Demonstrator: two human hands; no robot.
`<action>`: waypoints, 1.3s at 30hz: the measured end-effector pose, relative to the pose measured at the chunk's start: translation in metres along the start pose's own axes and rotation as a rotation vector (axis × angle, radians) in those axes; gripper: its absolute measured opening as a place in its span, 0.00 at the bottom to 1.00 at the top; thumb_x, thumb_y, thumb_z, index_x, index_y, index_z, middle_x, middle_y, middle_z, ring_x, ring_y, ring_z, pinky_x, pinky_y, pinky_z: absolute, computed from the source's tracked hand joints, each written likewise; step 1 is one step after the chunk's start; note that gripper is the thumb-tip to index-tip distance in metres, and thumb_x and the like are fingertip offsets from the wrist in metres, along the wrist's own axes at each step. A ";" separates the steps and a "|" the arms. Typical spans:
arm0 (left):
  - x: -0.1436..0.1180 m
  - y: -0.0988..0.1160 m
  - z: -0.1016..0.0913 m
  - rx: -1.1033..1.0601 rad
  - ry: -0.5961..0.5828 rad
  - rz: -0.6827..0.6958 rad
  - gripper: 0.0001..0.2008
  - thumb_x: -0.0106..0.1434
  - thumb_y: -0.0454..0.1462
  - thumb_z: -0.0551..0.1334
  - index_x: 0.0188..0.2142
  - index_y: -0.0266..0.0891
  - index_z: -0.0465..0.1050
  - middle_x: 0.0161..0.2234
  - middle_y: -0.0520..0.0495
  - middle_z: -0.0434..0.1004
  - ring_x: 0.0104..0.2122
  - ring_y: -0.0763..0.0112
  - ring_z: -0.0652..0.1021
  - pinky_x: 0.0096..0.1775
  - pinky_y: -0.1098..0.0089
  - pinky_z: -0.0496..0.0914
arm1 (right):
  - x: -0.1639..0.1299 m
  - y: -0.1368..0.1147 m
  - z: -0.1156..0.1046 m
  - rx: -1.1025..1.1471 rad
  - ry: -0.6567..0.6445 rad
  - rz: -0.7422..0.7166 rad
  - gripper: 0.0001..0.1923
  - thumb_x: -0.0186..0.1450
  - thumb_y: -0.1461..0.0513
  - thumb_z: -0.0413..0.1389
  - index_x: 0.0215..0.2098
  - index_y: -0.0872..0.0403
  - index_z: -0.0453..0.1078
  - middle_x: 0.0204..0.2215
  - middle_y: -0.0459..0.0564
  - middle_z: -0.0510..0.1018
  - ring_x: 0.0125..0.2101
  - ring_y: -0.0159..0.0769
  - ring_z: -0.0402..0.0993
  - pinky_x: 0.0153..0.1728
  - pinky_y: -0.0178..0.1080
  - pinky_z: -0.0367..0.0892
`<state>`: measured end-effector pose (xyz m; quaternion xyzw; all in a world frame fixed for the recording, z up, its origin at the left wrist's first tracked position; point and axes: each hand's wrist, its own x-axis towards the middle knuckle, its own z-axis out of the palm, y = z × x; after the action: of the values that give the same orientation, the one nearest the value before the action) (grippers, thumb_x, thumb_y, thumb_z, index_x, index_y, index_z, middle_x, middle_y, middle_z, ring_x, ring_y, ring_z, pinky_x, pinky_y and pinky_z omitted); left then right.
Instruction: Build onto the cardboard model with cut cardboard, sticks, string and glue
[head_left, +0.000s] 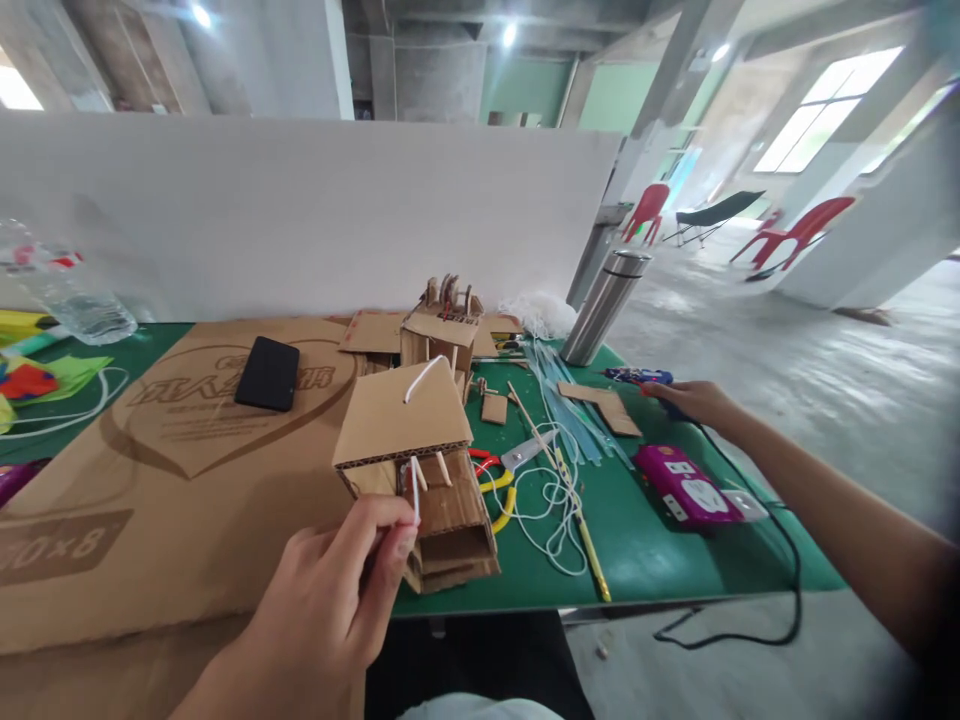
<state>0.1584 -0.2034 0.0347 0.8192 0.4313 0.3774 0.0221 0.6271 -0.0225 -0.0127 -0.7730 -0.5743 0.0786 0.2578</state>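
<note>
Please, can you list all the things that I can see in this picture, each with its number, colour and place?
cardboard model: one, brown, table middle
white string: one, white, hanging from the model
cardboard sheet: one, brown, table left
phone: one, black, on the sheet
steel flask: one, silver, table back right
scissors: one, yellow and red handles, right of the model
power strip: one, purple, table right edge
glue gun: one, blue, far right
plastic bottle: one, clear, far left
table: one, green
left hand: pinches the white string
right hand: on the glue gun
</note>
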 end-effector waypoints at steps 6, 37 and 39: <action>0.001 0.004 -0.004 0.034 -0.046 -0.015 0.04 0.72 0.34 0.52 0.41 0.45 0.62 0.20 0.63 0.73 0.15 0.80 0.74 0.20 0.81 0.63 | 0.009 -0.001 0.016 -0.141 -0.063 0.057 0.17 0.65 0.55 0.58 0.30 0.62 0.78 0.26 0.61 0.79 0.29 0.45 0.74 0.31 0.44 0.60; -0.024 0.043 0.033 -0.224 0.203 -0.656 0.13 0.70 0.45 0.54 0.31 0.43 0.68 0.12 0.60 0.68 0.13 0.74 0.72 0.22 0.75 0.65 | -0.244 -0.188 0.031 0.601 -0.415 -0.701 0.13 0.64 0.64 0.58 0.47 0.51 0.69 0.40 0.51 0.77 0.39 0.38 0.74 0.39 0.38 0.72; -0.025 0.043 0.034 -0.229 0.199 -0.666 0.13 0.70 0.45 0.54 0.31 0.43 0.68 0.13 0.60 0.68 0.14 0.75 0.72 0.23 0.75 0.65 | -0.244 -0.186 0.033 0.618 -0.427 -0.700 0.13 0.63 0.64 0.58 0.47 0.51 0.69 0.40 0.51 0.76 0.39 0.37 0.74 0.39 0.38 0.72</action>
<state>0.2010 -0.2380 0.0111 0.5853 0.6294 0.4732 0.1935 0.3753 -0.2002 0.0075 -0.3891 -0.7884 0.3096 0.3621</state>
